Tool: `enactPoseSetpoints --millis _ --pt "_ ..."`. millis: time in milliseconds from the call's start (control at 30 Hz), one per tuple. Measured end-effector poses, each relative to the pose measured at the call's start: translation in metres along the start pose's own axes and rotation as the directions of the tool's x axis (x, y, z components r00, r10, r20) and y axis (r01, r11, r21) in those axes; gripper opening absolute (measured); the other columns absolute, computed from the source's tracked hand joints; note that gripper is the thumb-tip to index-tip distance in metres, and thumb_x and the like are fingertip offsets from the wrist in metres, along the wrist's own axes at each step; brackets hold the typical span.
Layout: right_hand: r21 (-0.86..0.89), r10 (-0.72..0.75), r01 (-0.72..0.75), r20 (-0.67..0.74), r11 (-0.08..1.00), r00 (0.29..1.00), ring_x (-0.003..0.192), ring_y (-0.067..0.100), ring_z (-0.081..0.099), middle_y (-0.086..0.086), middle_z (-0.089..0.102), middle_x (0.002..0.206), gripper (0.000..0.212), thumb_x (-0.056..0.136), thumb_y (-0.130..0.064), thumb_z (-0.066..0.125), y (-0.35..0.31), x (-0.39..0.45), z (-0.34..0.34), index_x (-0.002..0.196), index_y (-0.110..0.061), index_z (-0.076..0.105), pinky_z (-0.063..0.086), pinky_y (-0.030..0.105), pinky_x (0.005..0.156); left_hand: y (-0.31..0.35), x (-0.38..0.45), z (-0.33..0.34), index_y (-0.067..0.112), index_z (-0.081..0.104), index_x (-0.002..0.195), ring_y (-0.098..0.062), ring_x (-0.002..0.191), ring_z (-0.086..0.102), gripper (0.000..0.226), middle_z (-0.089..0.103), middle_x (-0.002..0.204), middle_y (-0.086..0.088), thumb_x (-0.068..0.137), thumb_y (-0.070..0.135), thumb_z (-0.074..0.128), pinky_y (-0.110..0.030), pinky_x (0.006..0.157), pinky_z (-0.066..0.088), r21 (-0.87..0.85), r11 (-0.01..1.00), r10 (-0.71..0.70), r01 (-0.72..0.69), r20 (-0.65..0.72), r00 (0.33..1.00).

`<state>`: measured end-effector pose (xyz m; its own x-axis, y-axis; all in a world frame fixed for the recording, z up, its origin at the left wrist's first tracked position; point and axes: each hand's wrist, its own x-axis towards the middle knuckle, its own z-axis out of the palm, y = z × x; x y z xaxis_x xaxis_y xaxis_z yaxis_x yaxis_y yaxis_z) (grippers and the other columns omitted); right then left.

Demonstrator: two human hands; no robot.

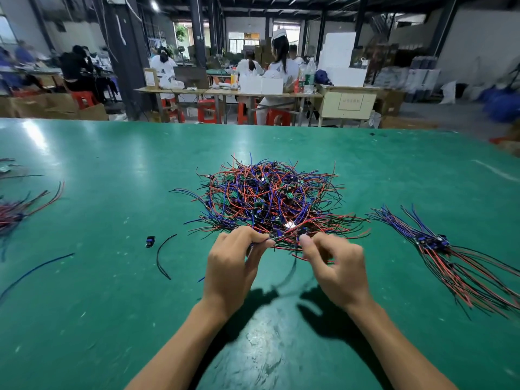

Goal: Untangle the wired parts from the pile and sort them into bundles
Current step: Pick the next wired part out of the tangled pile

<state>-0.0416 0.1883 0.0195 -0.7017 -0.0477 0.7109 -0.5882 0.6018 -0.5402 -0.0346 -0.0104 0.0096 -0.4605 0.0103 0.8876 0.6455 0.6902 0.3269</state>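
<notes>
A tangled pile of red, blue and black wired parts with small green boards lies in the middle of the green table. At the pile's near edge my left hand pinches a wired part between thumb and fingers. My right hand, just to its right, pinches wires at the same edge with curled fingers. A sorted bundle of wired parts lies to the right, wires fanned out toward the near right. Another bundle lies at the far left edge.
A small blue and black part and a loose black wire lie left of my hands. A loose blue wire lies further left. Beyond the table's far edge, people sit at work tables with red stools and boxes.
</notes>
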Motion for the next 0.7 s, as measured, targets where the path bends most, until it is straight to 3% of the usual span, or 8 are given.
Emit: enactPoseSetpoints --millis 100,200,333,433,533,600,700 --pt "0.251 0.174 -0.22 0.193 0.942 0.966 0.047 0.009 0.054 -0.002 0.063 0.055 0.045 0.092 -0.066 0.053 -0.01 -0.004 0.008 0.082 -0.027 0.073 0.043 0.031 0.051 0.001 -0.001 -0.004 0.016 0.059 0.087 -0.019 0.067 0.056 0.012 0.065 0.083 0.003 0.095 0.013 0.068 -0.035 0.063 0.046 0.066 0.994 0.092 -0.091 -0.014 0.996" --pt "0.434 0.246 -0.302 0.183 0.849 0.952 0.048 0.014 0.055 0.005 0.068 0.063 0.032 0.089 -0.056 0.062 -0.014 -0.001 0.01 0.089 -0.025 0.073 0.046 0.028 0.049 0.003 0.001 -0.005 0.01 0.066 0.082 -0.02 0.068 0.055 0.017 0.066 0.084 0.0 0.099 0.013 0.062 -0.035 0.062 0.045 0.125 0.971 0.201 -0.206 0.056 0.978" --pt "0.462 0.288 -0.329 0.158 0.823 0.944 0.057 0.016 0.066 0.003 0.072 0.071 0.028 0.092 -0.045 0.068 -0.012 0.003 0.009 0.082 -0.019 0.071 0.049 0.022 0.052 0.008 0.001 -0.003 0.009 0.073 0.084 -0.017 0.072 0.054 0.016 0.069 0.088 -0.001 0.097 0.011 0.064 -0.034 0.062 0.046 0.145 0.954 0.247 -0.264 0.12 0.961" --pt "0.513 0.349 -0.404 0.204 0.757 0.914 0.072 0.02 0.072 0.008 0.074 0.078 0.016 0.097 -0.026 0.067 -0.007 0.004 0.011 0.087 -0.015 0.073 0.055 0.026 0.058 0.01 0.001 -0.001 0.012 0.073 0.098 -0.015 0.074 0.059 0.005 0.068 0.099 0.0 0.093 0.015 0.072 -0.031 0.066 0.052 0.069 0.986 0.137 -0.153 0.193 0.972" --pt "0.572 0.389 -0.461 0.253 0.678 0.886 0.081 0.02 0.073 0.013 0.075 0.085 0.015 0.095 -0.023 0.063 -0.005 0.005 0.013 0.091 -0.014 0.074 0.058 0.025 0.069 0.009 -0.002 -0.001 0.015 0.061 0.125 -0.01 0.076 0.059 0.033 0.062 0.114 0.006 0.095 0.027 0.069 -0.027 0.073 0.053 -0.07 0.991 -0.089 0.118 0.322 0.942" --pt "0.589 0.408 -0.486 0.272 0.646 0.872 0.086 0.018 0.074 0.01 0.077 0.092 0.018 0.094 -0.027 0.062 -0.004 0.005 0.013 0.096 -0.015 0.075 0.058 0.025 0.073 0.009 -0.004 -0.001 0.022 0.058 0.13 -0.01 0.067 0.059 0.036 0.064 0.11 0.014 0.097 0.034 0.065 -0.032 0.073 0.053 -0.102 0.964 -0.187 0.244 0.392 0.901" --pt "0.6 0.423 -0.52 0.309 0.608 0.852 0.091 0.017 0.074 0.009 0.078 0.099 0.019 0.1 -0.018 0.058 -0.002 0.004 0.013 0.109 -0.013 0.074 0.059 0.026 0.078 0.007 -0.006 0.001 0.026 0.06 0.129 -0.005 0.059 0.055 0.03 0.069 0.097 0.015 0.099 0.032 0.063 -0.03 0.066 0.049 -0.097 0.956 -0.215 0.278 0.413 0.885"
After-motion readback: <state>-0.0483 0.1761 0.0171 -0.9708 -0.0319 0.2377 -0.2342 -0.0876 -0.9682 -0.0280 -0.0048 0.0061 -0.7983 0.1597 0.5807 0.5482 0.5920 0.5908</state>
